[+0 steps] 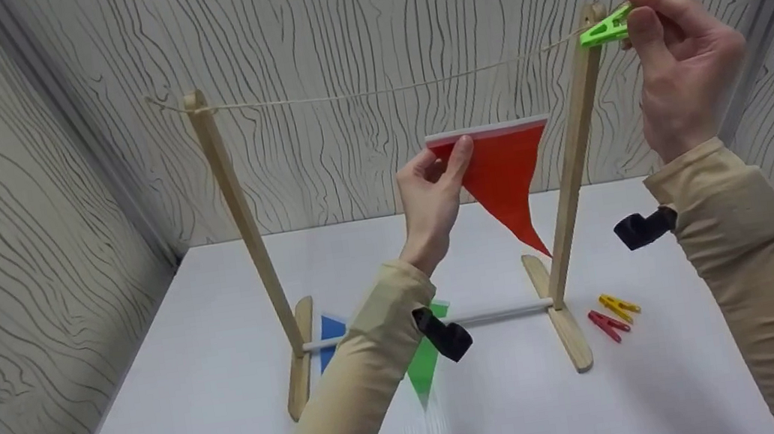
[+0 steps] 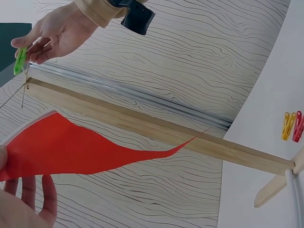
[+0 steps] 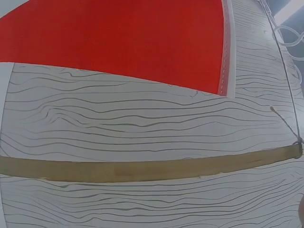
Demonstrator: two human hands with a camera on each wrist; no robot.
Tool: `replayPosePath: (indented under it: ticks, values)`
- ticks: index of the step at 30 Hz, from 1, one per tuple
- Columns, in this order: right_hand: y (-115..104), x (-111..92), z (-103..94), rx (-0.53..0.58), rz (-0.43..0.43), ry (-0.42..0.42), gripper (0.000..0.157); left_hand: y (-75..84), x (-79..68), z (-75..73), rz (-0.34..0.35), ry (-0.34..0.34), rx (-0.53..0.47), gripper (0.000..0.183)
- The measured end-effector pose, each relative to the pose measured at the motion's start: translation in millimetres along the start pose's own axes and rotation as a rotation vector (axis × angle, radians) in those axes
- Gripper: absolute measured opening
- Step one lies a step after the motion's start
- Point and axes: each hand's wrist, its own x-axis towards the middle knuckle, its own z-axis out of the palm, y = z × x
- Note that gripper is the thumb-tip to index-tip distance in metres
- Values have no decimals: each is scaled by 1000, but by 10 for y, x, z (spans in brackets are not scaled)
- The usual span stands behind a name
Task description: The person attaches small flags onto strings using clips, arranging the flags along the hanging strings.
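Observation:
My left hand (image 1: 433, 191) pinches a red triangular pennant (image 1: 506, 162) by its white-edged top, thumb in front. The pennant hangs point down, below the string (image 1: 369, 91) and left of the right post. Up at the top of that post, my right hand (image 1: 686, 57) pinches a green clothespin (image 1: 607, 29) between thumb and fingers. In the head view the clothespin's tip overlaps the post top, where the string is tied. The left wrist view shows the same green clothespin (image 2: 20, 61) beside the knot. Only a sliver of the right hand shows in the right wrist view.
Two wooden posts (image 1: 240, 222) on feet carry the string, with a white rod (image 1: 499, 313) joining them low down. A blue pennant (image 1: 330, 335) and a green pennant (image 1: 424, 371) lie on the white table (image 1: 178, 398), partly behind my left sleeve. Yellow (image 1: 619, 304) and red clothespins (image 1: 609, 324) lie at right.

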Motion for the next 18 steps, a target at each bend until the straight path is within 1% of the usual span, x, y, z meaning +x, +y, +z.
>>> replayPosePath:
  ticks: [4,9,11,13,16,18]
  values:
    - [0,54,53,-35,-53,-58,15,27,38,25,9,12,-7,27]
    - [-25,130,147,-85,-116,-152,15,71,90,66,-7,42,-37,26]
    - [-36,161,177,-160,-132,-184,16,87,111,85,-15,49,-58,26]
    - [-35,192,192,-263,-146,-217,16,101,132,107,-21,53,-81,27]
    - [-17,248,187,-406,-142,-256,17,122,165,145,-24,54,-109,26]
    - [1,281,175,-449,-131,-293,18,138,185,172,-26,54,-132,26]
